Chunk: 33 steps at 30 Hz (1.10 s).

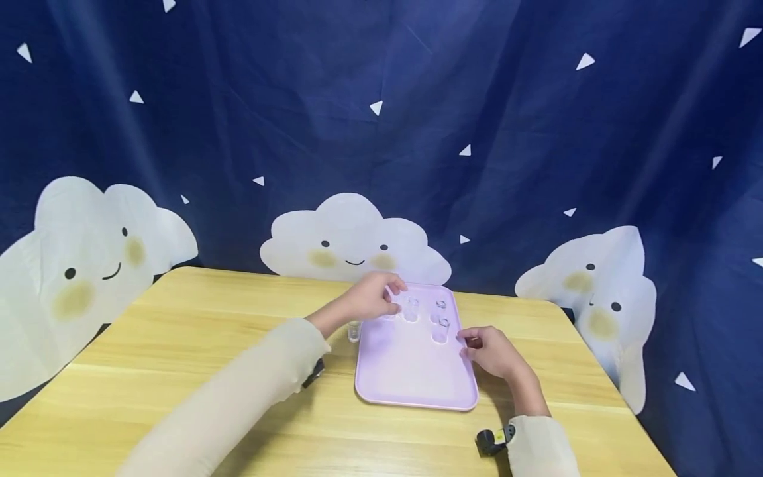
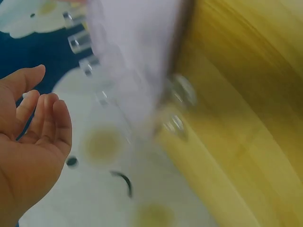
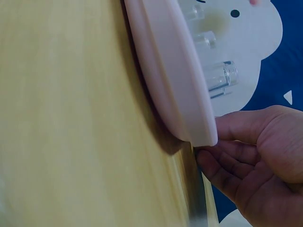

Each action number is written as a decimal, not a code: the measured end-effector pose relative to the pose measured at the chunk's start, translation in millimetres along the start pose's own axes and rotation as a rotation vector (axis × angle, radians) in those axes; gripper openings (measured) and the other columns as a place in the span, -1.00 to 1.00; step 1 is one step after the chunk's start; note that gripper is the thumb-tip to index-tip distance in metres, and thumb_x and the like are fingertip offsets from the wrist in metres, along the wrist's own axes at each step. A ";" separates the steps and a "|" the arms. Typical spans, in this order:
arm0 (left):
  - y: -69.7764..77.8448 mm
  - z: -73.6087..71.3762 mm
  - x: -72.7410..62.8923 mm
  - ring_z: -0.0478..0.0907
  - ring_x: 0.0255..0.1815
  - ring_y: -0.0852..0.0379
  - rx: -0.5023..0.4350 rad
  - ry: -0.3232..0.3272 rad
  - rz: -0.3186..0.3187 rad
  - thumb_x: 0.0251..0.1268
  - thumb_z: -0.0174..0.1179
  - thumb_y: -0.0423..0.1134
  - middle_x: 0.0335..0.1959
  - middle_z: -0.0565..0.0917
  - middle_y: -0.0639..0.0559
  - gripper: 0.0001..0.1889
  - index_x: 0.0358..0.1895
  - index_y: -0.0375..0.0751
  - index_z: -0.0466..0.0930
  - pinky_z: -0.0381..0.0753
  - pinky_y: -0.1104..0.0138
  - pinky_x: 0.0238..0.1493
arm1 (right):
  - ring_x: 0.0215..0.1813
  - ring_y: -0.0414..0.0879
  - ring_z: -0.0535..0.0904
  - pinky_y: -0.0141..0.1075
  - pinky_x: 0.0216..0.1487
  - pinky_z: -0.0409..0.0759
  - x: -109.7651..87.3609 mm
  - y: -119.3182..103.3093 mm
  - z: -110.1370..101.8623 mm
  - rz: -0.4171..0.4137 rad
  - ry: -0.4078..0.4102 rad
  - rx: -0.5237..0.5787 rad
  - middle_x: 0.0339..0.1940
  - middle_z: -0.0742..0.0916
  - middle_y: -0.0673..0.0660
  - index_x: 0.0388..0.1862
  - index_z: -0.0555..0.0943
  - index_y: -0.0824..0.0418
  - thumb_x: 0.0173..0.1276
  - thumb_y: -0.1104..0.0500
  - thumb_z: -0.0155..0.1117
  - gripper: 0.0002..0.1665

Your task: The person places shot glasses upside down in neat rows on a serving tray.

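A pale purple tray (image 1: 411, 377) lies on the table with several small clear glasses (image 1: 440, 331) standing on its far half. My right hand (image 1: 491, 351) is at the tray's right side; in the right wrist view, its thumb (image 3: 236, 126) rests on the rim and the other fingers are beneath, pinching the edge. My left hand (image 1: 372, 296) hovers by the far left of the tray, close to the glasses. With fingers loosely bent, the left hand (image 2: 38, 137) holds nothing in the left wrist view. Another clear glass (image 1: 354, 331) stands on the table just left of the tray.
The wooden table (image 1: 286, 424) extends around the tray. Behind it hangs a dark blue cloth (image 1: 322, 86) with white clouds and triangles. In the blurred left wrist view, two glasses (image 2: 174, 124) stand beside the tray's edge.
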<state>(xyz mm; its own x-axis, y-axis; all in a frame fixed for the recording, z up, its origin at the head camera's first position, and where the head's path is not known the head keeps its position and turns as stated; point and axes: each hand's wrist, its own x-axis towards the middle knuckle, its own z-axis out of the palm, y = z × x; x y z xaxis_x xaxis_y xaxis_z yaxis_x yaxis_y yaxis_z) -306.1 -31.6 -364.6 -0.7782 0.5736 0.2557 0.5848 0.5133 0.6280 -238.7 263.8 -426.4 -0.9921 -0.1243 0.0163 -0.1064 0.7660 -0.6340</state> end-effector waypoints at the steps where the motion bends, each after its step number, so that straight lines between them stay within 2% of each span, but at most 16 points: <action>1: -4.6 -5.1 -4.3 0.62 -0.23 0.13 -0.004 0.002 -0.011 0.12 0.44 -0.41 -0.09 0.70 -0.17 -0.60 0.06 -0.33 0.65 0.65 0.33 -0.09 | -0.08 0.00 0.68 -0.05 0.04 0.70 -0.1 0.2 -0.5 0.001 0.001 -0.001 -0.06 0.78 0.22 0.12 0.70 0.33 0.31 0.41 0.37 -0.61; 6: -28.9 -24.9 -30.5 0.62 -0.24 0.12 0.004 0.015 -0.060 0.16 0.46 -0.32 -0.14 0.70 -0.16 -0.63 0.03 -0.33 0.67 0.66 0.27 -0.07 | -0.09 -0.01 0.68 -0.08 0.02 0.70 -0.3 0.1 0.8 0.007 -0.001 0.004 -0.07 0.78 0.20 0.12 0.70 0.33 0.31 0.41 0.37 -0.61; 11: -47.6 -34.7 -53.6 0.62 -0.24 0.12 -0.018 0.023 -0.112 0.20 0.47 -0.18 -0.11 0.69 -0.17 -0.56 0.07 -0.34 0.65 0.66 0.26 -0.07 | -0.08 0.01 0.68 -0.06 0.02 0.71 -0.1 -0.8 1.5 -0.005 0.002 0.001 -0.07 0.78 0.22 0.12 0.70 0.35 0.31 0.41 0.37 -0.62; 13: -52.6 -36.4 -60.8 0.63 -0.22 0.09 -0.035 0.001 -0.139 0.19 0.48 -0.15 -0.07 0.69 -0.20 -0.49 0.13 -0.36 0.62 0.66 0.24 -0.06 | -0.08 0.01 0.68 -0.05 0.03 0.70 -0.5 -0.7 0.9 -0.005 0.001 -0.006 -0.06 0.78 0.23 0.12 0.70 0.35 0.31 0.41 0.36 -0.62; 16: -56.8 -37.5 -70.0 0.64 -0.16 0.05 -0.050 -0.071 -0.190 0.18 0.50 -0.16 -0.03 0.66 -0.20 -0.42 0.21 -0.36 0.57 0.66 0.21 -0.03 | -0.07 0.02 0.68 -0.04 0.04 0.70 -1.1 -0.8 -0.3 -0.002 -0.002 -0.015 -0.05 0.78 0.23 0.13 0.69 0.35 0.31 0.41 0.36 -0.61; 19: -61.1 -35.7 -75.9 0.64 -0.12 0.03 -0.066 -0.137 -0.241 0.17 0.50 -0.20 -0.02 0.64 -0.14 -0.40 0.24 -0.35 0.54 0.66 0.19 0.00 | -0.07 0.02 0.68 -0.03 0.04 0.70 -1.8 -0.9 -1.6 -0.003 -0.003 -0.016 -0.05 0.78 0.23 0.14 0.69 0.36 0.31 0.40 0.36 -0.61; 22: -64.2 -31.5 -79.3 0.65 -0.10 0.02 -0.096 -0.167 -0.268 0.16 0.50 -0.24 -0.04 0.63 -0.10 -0.39 0.26 -0.36 0.52 0.66 0.18 0.02 | -0.07 0.03 0.69 -0.04 0.04 0.70 -1.9 -0.9 -2.1 -0.004 0.000 -0.005 -0.06 0.78 0.24 0.13 0.69 0.36 0.31 0.40 0.37 -0.61; 27: -67.7 -22.1 -80.0 0.65 -0.07 0.00 -0.156 -0.156 -0.293 0.14 0.51 -0.27 -0.08 0.64 -0.08 -0.41 0.23 -0.37 0.54 0.67 0.18 0.03 | -0.06 0.03 0.70 -0.06 0.03 0.71 -0.4 0.4 -1.5 -0.006 -0.014 0.003 -0.05 0.78 0.25 0.14 0.69 0.36 0.32 0.39 0.37 -0.61; 33: -70.8 -12.0 -74.3 0.61 -0.05 0.06 -0.138 -0.128 -0.328 0.13 0.53 -0.23 -0.13 0.68 0.01 -0.53 0.11 -0.26 0.64 0.65 0.19 0.02 | -0.04 0.05 0.70 -0.03 0.05 0.70 -0.2 2.3 -1.3 -0.016 -0.012 -0.022 -0.05 0.78 0.24 0.14 0.69 0.35 0.31 0.38 0.36 -0.60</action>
<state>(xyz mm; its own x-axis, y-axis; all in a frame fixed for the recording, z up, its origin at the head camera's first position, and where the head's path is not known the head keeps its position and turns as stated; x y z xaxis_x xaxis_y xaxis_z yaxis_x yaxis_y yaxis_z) -292.4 -118.2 -419.3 -0.8789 0.4726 -0.0643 0.2658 0.5972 0.7568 -238.8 266.4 -426.9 -0.9894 -0.1439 0.0171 -0.1237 0.7777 -0.6163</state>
